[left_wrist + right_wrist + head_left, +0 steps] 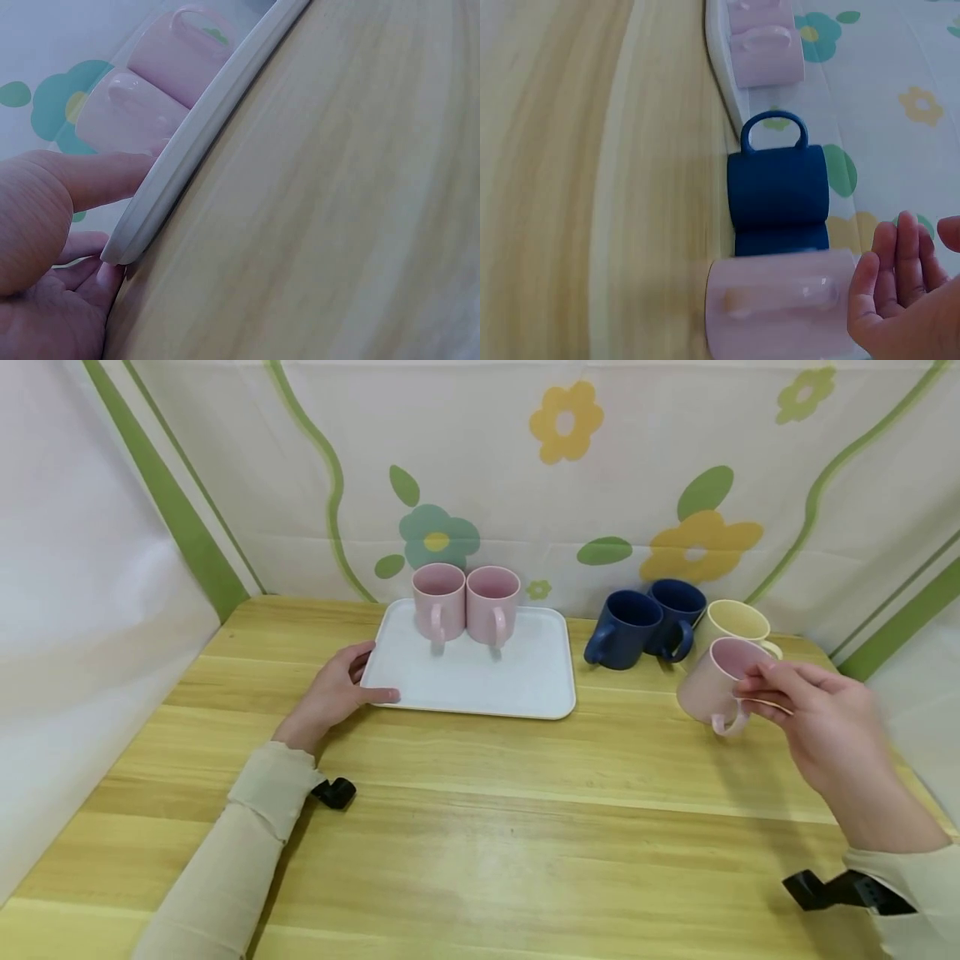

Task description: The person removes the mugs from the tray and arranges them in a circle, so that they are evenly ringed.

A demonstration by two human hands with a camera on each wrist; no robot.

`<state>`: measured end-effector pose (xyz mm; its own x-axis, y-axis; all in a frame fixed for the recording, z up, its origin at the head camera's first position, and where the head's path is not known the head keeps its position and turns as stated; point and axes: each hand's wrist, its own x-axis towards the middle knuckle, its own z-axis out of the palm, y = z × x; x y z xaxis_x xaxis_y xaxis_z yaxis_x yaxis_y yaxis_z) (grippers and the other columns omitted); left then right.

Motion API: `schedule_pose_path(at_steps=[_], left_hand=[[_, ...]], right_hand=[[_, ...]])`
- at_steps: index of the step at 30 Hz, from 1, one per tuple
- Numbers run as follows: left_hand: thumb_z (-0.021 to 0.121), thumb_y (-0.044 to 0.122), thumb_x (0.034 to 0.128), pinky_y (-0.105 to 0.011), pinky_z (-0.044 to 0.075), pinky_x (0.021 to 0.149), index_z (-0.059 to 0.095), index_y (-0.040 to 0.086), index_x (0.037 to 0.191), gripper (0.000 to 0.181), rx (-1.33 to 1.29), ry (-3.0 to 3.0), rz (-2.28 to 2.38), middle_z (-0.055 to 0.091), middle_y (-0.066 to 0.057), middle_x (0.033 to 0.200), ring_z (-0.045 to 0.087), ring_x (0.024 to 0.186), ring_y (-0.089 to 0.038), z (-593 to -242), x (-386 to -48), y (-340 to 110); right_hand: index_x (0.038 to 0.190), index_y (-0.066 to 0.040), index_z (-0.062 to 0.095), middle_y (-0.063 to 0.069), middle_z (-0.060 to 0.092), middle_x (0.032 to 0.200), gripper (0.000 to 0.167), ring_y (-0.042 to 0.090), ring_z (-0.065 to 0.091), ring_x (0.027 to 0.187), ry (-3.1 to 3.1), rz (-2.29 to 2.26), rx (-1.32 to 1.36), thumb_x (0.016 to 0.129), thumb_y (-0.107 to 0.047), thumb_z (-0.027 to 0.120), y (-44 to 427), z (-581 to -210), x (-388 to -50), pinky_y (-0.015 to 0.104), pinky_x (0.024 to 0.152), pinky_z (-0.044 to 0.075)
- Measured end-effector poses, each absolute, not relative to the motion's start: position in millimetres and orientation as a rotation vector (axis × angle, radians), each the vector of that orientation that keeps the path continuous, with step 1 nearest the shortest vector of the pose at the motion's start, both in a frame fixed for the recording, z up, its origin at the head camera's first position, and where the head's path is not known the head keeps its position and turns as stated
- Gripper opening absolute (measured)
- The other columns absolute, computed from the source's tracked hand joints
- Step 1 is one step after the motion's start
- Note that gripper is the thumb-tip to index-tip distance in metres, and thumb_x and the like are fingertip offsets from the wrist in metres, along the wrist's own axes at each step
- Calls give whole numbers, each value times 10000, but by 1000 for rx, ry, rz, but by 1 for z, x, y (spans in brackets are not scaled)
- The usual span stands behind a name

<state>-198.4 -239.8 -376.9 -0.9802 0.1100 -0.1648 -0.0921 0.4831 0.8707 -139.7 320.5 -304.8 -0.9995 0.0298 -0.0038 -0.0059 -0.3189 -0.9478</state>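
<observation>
My left hand (pixel 330 693) pinches the near left corner of a white tray (pixel 465 685), thumb over the rim and fingertips at its underside, as the left wrist view shows. Two pink mugs (pixel 440 606) stand side by side on the tray, handles facing me. At the right, a third pink mug (pixel 708 689) is on the table. My right hand (pixel 832 718) is beside its rim; in the right wrist view, the fingers (pixel 907 262) are loosely bent above the mug, thumb apart, with no grip on it.
Two dark blue mugs (pixel 626 631) stand close together right of the tray, with a yellow mug (pixel 735 620) behind the third pink mug. A flower-patterned curtain (pixel 510 468) hangs along the back edge of the wooden table (pixel 480 843).
</observation>
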Motion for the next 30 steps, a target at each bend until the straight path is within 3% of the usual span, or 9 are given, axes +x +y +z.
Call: schedule_pose_path(at_steps=[8,18,25,30], left_hand=[[872,204,898,-518,316,1314,202,50,1696,1053,16,2510,1524,298,-166,1742,355,1582,-369,-377,-199,-239],[875,197,895,-505,298,1325,194,51,1699,1063,-4,2518,1521,284,-154,1751,330,1600,-361,-377,-200,-239],[878,209,893,-505,291,1328,188,60,1702,1073,-16,2528,1507,270,-152,1757,319,1606,-363,-376,-200,-238],[880,217,893,-508,283,1331,184,67,1704,1079,-24,2528,1504,256,-144,1763,304,1614,-363,-376,-198,-238]], right_hand=[[1036,-3,818,72,825,909,163,177,803,812,-1851,2552,18,1033,-38,659,284,-297,-157,271,744,664],[1042,-88,788,-5,812,977,163,135,787,887,-2145,2409,35,1002,-241,749,228,-289,-181,228,819,646],[1075,-55,770,5,814,997,162,140,784,924,-2251,2383,261,1038,-199,704,192,-297,-196,245,859,647],[1203,2,713,-34,800,1012,284,136,772,990,-2439,2273,263,1060,-241,674,166,-311,-207,244,886,641]])
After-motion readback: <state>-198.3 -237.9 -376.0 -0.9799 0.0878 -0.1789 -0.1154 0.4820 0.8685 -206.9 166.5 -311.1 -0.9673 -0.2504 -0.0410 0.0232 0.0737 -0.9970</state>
